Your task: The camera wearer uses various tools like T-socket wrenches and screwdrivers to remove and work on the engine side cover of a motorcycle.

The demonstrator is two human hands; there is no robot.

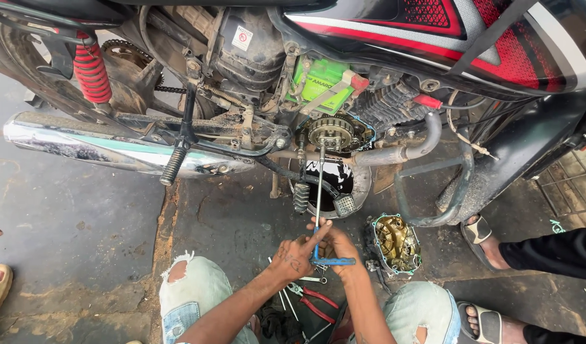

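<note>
Concrete floor (83,223): two hands (318,248), one T-wrench (319,210), one motorcycle (344,70).

Soft, even daylight, no hard shadows. Dim under the motorcycle (293,76); mild glare along the chrome exhaust pipe (114,150). Centre sharp. Wide-angle lens bends the frame edges; wet-looking ground (70,223) reflects pale light.

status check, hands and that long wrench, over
Both hands, left hand and right hand, gripping T-handle wrench. Its tip on exposed clutch. Removed engine cover beside right hand.
</note>
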